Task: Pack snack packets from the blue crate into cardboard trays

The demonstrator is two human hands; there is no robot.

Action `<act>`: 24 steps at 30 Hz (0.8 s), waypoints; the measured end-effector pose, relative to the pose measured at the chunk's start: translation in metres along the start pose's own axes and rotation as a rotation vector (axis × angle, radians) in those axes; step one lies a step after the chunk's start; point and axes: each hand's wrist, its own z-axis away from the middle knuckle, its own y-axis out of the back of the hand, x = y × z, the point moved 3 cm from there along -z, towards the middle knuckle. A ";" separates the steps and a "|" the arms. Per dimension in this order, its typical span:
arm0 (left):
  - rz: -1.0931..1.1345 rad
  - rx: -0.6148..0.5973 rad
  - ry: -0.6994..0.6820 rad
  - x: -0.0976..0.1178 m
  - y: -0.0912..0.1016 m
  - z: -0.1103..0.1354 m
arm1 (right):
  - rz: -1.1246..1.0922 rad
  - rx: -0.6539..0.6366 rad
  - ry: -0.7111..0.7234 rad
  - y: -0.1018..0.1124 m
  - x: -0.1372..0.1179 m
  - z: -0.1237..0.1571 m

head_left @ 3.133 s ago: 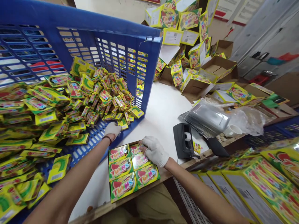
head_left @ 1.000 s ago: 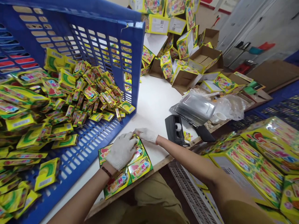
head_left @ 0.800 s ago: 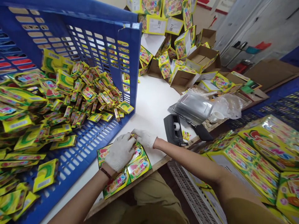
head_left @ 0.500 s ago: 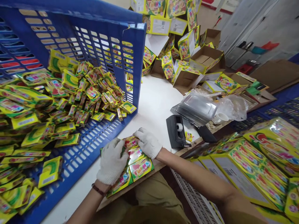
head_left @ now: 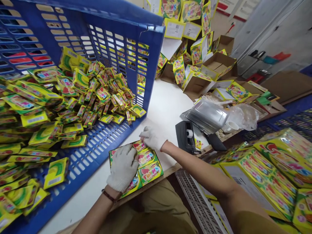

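Note:
Small yellow-green candy packs [head_left: 150,172] lie face up in a block at the table's front edge, set close together. My left hand [head_left: 123,167], in a white knitted glove, lies flat over the left part of this block with its fingers stretched out, hiding several packs. At the block's far edge is my right hand [head_left: 153,138], gloved too, its fingers loosely bent and apart, with nothing visible in them. Its fingertips are slightly blurred. Whether they touch the packs I cannot tell.
A blue crate [head_left: 156,65] full of loose packs stands at the left. A black tape dispenser [head_left: 184,138], stacked clear plastic sheets [head_left: 207,113] and a white cup [head_left: 230,126] are at the right. Printed cartons [head_left: 192,86] pile up behind. Filled boxes [head_left: 253,185] stand lower right.
My right hand has lifted off the packs toward the block's far edge. My left hand has flattened out over the packs. The view has shifted slightly.

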 end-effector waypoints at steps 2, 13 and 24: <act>0.026 -0.067 -0.133 0.011 0.001 -0.011 | -0.128 -0.054 -0.006 0.003 0.010 -0.004; 0.041 -0.214 -0.211 0.024 -0.012 -0.035 | -0.286 -0.247 0.011 0.000 0.045 -0.006; -0.014 -0.308 -0.251 0.031 -0.009 -0.058 | -0.343 -0.229 -0.012 -0.004 0.051 -0.002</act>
